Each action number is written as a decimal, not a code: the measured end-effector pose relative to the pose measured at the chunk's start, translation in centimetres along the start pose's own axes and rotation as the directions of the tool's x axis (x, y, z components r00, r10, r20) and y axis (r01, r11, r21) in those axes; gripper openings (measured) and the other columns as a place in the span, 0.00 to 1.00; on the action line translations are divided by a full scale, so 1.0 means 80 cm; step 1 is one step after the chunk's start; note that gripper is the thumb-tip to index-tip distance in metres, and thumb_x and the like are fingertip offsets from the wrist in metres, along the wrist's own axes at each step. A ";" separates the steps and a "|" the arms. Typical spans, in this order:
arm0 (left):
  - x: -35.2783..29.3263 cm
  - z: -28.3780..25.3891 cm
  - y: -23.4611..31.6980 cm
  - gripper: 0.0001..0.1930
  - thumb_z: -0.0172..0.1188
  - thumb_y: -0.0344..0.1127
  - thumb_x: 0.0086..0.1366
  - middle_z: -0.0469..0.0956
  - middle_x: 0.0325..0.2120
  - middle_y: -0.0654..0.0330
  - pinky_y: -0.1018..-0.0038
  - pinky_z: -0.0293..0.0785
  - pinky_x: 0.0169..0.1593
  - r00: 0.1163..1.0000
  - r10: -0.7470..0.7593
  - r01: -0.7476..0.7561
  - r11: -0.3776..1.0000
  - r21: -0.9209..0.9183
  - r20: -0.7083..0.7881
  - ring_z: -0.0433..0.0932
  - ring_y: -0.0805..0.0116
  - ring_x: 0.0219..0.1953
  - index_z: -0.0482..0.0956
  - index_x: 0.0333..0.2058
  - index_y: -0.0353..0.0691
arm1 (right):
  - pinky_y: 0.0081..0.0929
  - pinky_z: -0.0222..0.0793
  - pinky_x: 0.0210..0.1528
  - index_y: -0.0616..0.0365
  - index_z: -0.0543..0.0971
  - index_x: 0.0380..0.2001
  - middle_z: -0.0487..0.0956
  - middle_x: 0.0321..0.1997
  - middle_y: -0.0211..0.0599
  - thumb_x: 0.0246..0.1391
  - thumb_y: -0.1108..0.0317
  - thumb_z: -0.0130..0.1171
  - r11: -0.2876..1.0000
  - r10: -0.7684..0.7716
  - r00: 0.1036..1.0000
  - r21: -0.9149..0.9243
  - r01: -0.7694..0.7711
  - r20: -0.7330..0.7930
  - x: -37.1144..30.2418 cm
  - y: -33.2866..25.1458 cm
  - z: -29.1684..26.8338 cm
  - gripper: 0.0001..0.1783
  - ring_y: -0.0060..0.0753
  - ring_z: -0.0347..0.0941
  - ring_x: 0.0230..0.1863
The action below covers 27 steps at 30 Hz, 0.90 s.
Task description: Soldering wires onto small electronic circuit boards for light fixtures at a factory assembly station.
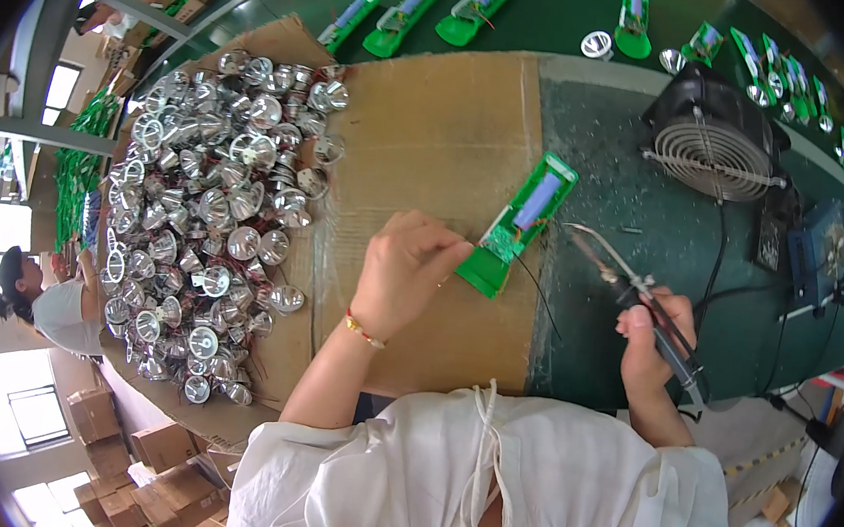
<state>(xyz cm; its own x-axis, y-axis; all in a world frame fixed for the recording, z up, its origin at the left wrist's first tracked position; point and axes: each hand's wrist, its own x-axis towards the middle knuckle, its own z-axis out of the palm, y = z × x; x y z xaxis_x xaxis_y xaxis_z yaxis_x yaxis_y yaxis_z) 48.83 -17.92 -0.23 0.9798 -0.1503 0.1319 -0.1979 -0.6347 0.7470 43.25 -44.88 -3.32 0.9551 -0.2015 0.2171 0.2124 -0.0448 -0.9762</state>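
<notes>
A green plastic housing (488, 274) lies at a slant on the cardboard in front of me. Inside it are a purple cylindrical battery cell (538, 200) and a small circuit board (502, 240); a black wire (542, 299) trails out to the right. My left hand (407, 267) is closed in a pinch at the board's left edge, and what the fingertips hold is too small to make out. To the right of the housing, my right hand (658, 342) grips a soldering iron (645, 298) with a thin bent metal tube along it. Its tip points up-left, apart from the board.
Many shiny reflector cups (211, 207) are heaped at left on the cardboard (435, 114). A black fan (714, 139) stands at the back right, near a blue soldering station (820, 248). More green housings (474, 12) line the far bench. Another person (62, 307) is at far left.
</notes>
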 end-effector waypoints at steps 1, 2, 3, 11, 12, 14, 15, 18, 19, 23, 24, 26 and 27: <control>-0.004 0.011 0.001 0.04 0.63 0.31 0.51 0.75 0.23 0.58 0.73 0.70 0.33 1.000 -0.007 0.007 1.000 -0.007 0.015 0.73 0.64 0.30 0.81 0.25 0.37 | 0.17 0.63 0.25 0.64 0.69 0.31 0.72 0.23 0.36 0.48 0.74 0.57 0.997 0.058 0.997 0.056 -0.060 0.048 -0.004 -0.009 0.007 0.09 0.20 0.66 0.21; -0.004 0.020 0.002 0.04 0.63 0.30 0.51 0.73 0.25 0.60 0.75 0.70 0.32 0.998 -0.051 0.053 0.997 -0.058 0.033 0.73 0.68 0.29 0.80 0.25 0.36 | 0.17 0.63 0.24 0.64 0.70 0.30 0.73 0.24 0.37 0.47 0.75 0.59 0.999 -0.046 0.989 -0.019 0.049 0.141 -0.005 -0.002 0.007 0.09 0.19 0.66 0.22; -0.005 0.026 0.003 0.04 0.64 0.29 0.52 0.72 0.28 0.62 0.77 0.69 0.32 0.994 -0.095 0.100 0.989 -0.107 0.051 0.73 0.73 0.29 0.80 0.26 0.35 | 0.17 0.63 0.24 0.64 0.70 0.29 0.74 0.25 0.38 0.47 0.75 0.60 0.999 -0.043 0.985 -0.021 0.048 0.166 -0.010 -0.002 0.013 0.09 0.19 0.67 0.22; -0.010 0.037 0.003 0.06 0.63 0.30 0.53 0.70 0.30 0.62 0.80 0.69 0.31 0.986 -0.135 0.141 0.988 -0.065 0.094 0.71 0.76 0.28 0.79 0.25 0.33 | 0.16 0.63 0.22 0.64 0.71 0.30 0.74 0.24 0.37 0.48 0.75 0.60 1.000 -0.001 0.980 -0.027 0.006 0.200 -0.020 -0.004 0.030 0.08 0.17 0.67 0.22; -0.011 0.038 0.001 0.06 0.62 0.31 0.53 0.71 0.30 0.62 0.80 0.68 0.31 0.987 -0.144 0.152 0.981 -0.122 0.073 0.70 0.77 0.28 0.78 0.25 0.33 | 0.15 0.62 0.22 0.64 0.71 0.30 0.74 0.24 0.36 0.48 0.75 0.60 1.000 -0.010 0.978 -0.015 0.013 0.206 -0.020 -0.004 0.031 0.08 0.16 0.66 0.21; -0.014 0.038 0.001 0.06 0.62 0.31 0.53 0.71 0.30 0.62 0.80 0.68 0.31 0.985 -0.162 0.169 0.978 -0.123 0.068 0.70 0.77 0.28 0.78 0.25 0.33 | 0.15 0.62 0.22 0.64 0.71 0.30 0.74 0.24 0.35 0.48 0.75 0.60 0.999 -0.020 0.977 -0.030 0.027 0.213 -0.019 -0.002 0.033 0.08 0.16 0.66 0.21; -0.015 0.037 0.002 0.07 0.62 0.31 0.53 0.71 0.30 0.62 0.80 0.67 0.30 0.982 -0.180 0.186 0.974 -0.125 0.061 0.70 0.77 0.28 0.78 0.24 0.33 | 0.15 0.61 0.22 0.64 0.71 0.30 0.74 0.24 0.35 0.48 0.75 0.60 0.998 -0.030 0.975 -0.045 0.041 0.222 -0.019 -0.002 0.034 0.08 0.15 0.65 0.21; -0.015 0.037 0.005 0.06 0.62 0.31 0.54 0.72 0.31 0.62 0.81 0.67 0.31 0.975 -0.211 0.218 0.969 -0.117 0.066 0.70 0.76 0.29 0.78 0.24 0.33 | 0.15 0.61 0.22 0.63 0.71 0.29 0.74 0.24 0.34 0.49 0.74 0.60 0.999 0.039 0.980 -0.017 -0.037 0.193 -0.021 -0.003 0.037 0.08 0.14 0.65 0.21; -0.014 0.037 0.006 0.06 0.62 0.31 0.54 0.72 0.31 0.62 0.81 0.67 0.31 0.975 -0.212 0.219 0.969 -0.118 0.068 0.70 0.76 0.29 0.78 0.24 0.33 | 0.15 0.61 0.22 0.63 0.71 0.29 0.74 0.24 0.34 0.49 0.74 0.60 0.999 0.041 0.980 -0.018 -0.038 0.192 -0.022 -0.003 0.037 0.08 0.14 0.65 0.21; -0.014 0.037 0.008 0.05 0.61 0.30 0.53 0.72 0.30 0.62 0.81 0.67 0.32 0.974 -0.220 0.225 0.968 -0.112 0.055 0.70 0.76 0.29 0.78 0.24 0.34 | 0.14 0.60 0.21 0.63 0.71 0.28 0.73 0.23 0.32 0.49 0.74 0.60 0.997 0.071 0.981 -0.014 -0.070 0.180 -0.023 -0.002 0.040 0.08 0.13 0.64 0.20; -0.015 0.038 0.008 0.05 0.61 0.30 0.53 0.72 0.30 0.62 0.81 0.67 0.32 0.974 -0.221 0.225 0.968 -0.113 0.049 0.70 0.76 0.29 0.78 0.24 0.34 | 0.14 0.59 0.21 0.62 0.70 0.28 0.73 0.22 0.32 0.49 0.74 0.60 0.998 0.055 0.983 -0.022 -0.052 0.177 -0.022 -0.002 0.041 0.08 0.12 0.63 0.20; -0.016 0.040 0.006 0.05 0.61 0.30 0.53 0.72 0.30 0.62 0.81 0.67 0.32 0.975 -0.218 0.221 0.968 -0.122 0.038 0.70 0.76 0.29 0.78 0.24 0.34 | 0.14 0.59 0.20 0.62 0.70 0.28 0.73 0.22 0.32 0.49 0.74 0.60 0.999 0.049 0.983 -0.023 -0.046 0.178 -0.020 -0.004 0.042 0.08 0.12 0.63 0.20; -0.017 0.041 0.004 0.05 0.61 0.29 0.53 0.72 0.30 0.62 0.81 0.67 0.32 0.976 -0.216 0.217 0.967 -0.132 0.027 0.70 0.76 0.29 0.78 0.24 0.34 | 0.14 0.59 0.20 0.62 0.70 0.28 0.73 0.22 0.32 0.49 0.74 0.60 0.999 0.044 0.983 -0.026 -0.040 0.180 -0.020 -0.005 0.042 0.08 0.12 0.62 0.20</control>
<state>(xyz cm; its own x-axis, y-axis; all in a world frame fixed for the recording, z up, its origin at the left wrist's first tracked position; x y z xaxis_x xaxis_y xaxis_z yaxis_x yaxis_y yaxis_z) 47.37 -20.45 -2.29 0.9983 -0.0303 -0.0499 0.0253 -0.5461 0.8373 42.37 -41.25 -3.30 0.9850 -0.0237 0.1708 0.1690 -0.0620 -0.9837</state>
